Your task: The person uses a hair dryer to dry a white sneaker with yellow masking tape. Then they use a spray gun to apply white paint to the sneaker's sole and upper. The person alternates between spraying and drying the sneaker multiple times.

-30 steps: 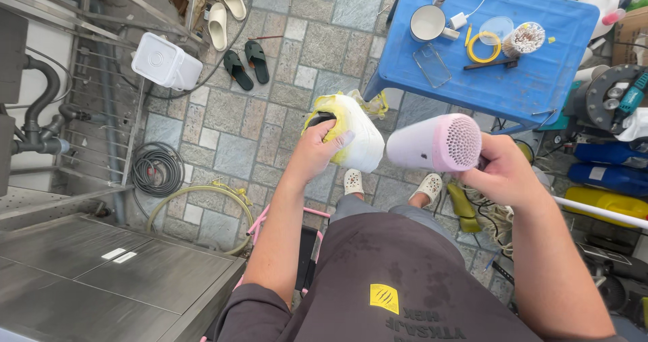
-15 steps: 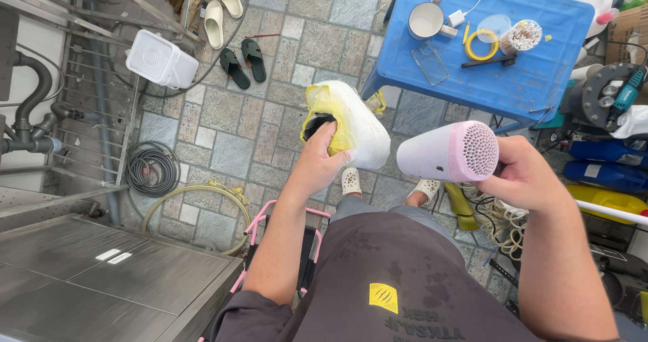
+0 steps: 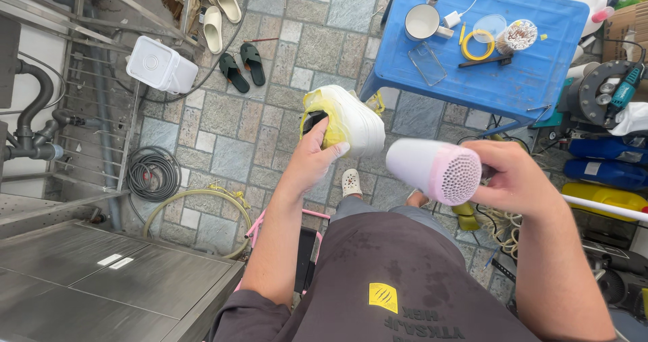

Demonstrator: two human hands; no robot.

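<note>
seated person seen from above, dark shirt with a small yellow patch nearest the camera, knees below.

right hand (image 3: 516, 180) closed around the handle of a pink-and-white hair dryer (image 3: 432, 170); the grip is fully wrapped, handle mostly hidden by the fingers. the dryer's perforated rear grille faces the camera, its barrel points left toward the shoe.

left hand (image 3: 312, 158) holds a white and yellow sneaker (image 3: 347, 120) just left of the dryer; fingers curl under and around it, thumb side against the yellow lining at the dark opening. the shoe is held up in the air above the stone-tile floor (image 3: 229, 156), tilted, well clear of any surface.

left of the shoe: a steel tabletop (image 3: 115, 281) in the near corner, a coiled grey hose (image 3: 154, 173) and a yellow hose on the floor beyond it, grey pipes at the wall.

beyond the shoe, to its right: a blue tabletop (image 3: 540, 79) carrying a white mug (image 3: 422, 22), a clear phone case, a yellow ring and a cup of cotton swabs.

farther left of that: a white box (image 3: 160, 64), dark sandals (image 3: 243, 65), cream clogs (image 3: 219, 11).
</note>
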